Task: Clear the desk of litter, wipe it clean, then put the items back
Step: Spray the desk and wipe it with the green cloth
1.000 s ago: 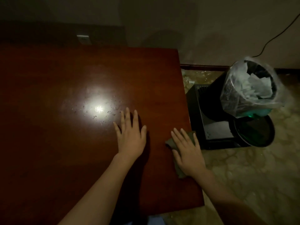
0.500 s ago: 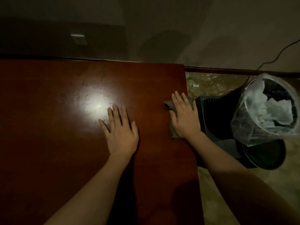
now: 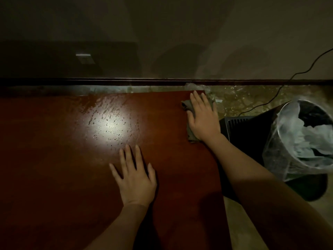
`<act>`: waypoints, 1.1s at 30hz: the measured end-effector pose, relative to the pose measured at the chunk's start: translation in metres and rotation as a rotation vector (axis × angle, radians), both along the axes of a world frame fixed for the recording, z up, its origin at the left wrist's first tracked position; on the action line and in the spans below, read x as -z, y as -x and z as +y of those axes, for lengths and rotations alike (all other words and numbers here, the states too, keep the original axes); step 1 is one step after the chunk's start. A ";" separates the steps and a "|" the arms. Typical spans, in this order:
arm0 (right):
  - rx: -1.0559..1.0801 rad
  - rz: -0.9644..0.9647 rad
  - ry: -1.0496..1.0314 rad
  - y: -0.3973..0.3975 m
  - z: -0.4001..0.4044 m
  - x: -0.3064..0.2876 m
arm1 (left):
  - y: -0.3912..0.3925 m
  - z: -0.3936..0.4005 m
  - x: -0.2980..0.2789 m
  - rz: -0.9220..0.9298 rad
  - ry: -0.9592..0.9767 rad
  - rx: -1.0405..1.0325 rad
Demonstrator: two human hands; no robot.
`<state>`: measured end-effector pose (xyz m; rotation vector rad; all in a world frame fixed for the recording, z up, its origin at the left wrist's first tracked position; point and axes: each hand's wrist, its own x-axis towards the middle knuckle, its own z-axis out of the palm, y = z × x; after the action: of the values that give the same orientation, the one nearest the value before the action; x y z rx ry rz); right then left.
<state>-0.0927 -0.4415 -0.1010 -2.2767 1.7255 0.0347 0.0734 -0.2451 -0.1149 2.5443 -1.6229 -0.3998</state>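
Note:
A dark red wooden desk (image 3: 54,168) fills the left and middle of the head view, with wet streaks around a bright light spot. My right hand (image 3: 202,116) lies flat with straight fingers on a grey-green cloth (image 3: 187,105) at the desk's far right corner, pressing it down. The cloth shows beside the fingers and below the palm. My left hand (image 3: 135,175) rests flat on the bare wood near the middle, fingers spread, holding nothing.
A bin lined with a clear bag (image 3: 302,138) full of crumpled paper stands on the floor to the right, beside a black box-like unit (image 3: 246,129). A black cable (image 3: 281,87) runs along the floor to the wall. Scraps lie on the floor behind the desk.
My right hand has slid the cloth along the right edge from the near part of the desk to the far corner. My left hand stayed flat on the wood.

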 end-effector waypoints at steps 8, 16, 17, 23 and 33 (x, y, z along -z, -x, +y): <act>0.046 -0.012 0.014 -0.012 -0.029 -0.002 | 0.000 0.000 0.001 -0.019 0.028 0.002; 0.056 0.011 0.016 -0.022 -0.044 -0.001 | 0.001 0.000 0.003 -0.033 0.030 -0.001; 0.051 0.023 0.017 -0.023 -0.045 -0.001 | 0.001 0.001 0.003 -0.035 0.030 -0.001; -0.168 0.071 0.051 -0.037 -0.034 -0.004 | 0.001 0.001 0.002 -0.043 0.028 -0.005; -0.234 0.047 0.014 -0.022 0.052 -0.006 | 0.003 0.001 -0.005 -0.018 -0.012 -0.016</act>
<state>-0.0708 -0.3899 -0.0953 -2.4953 1.4758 0.1252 0.0701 -0.2440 -0.1096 2.5750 -1.6104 -0.3874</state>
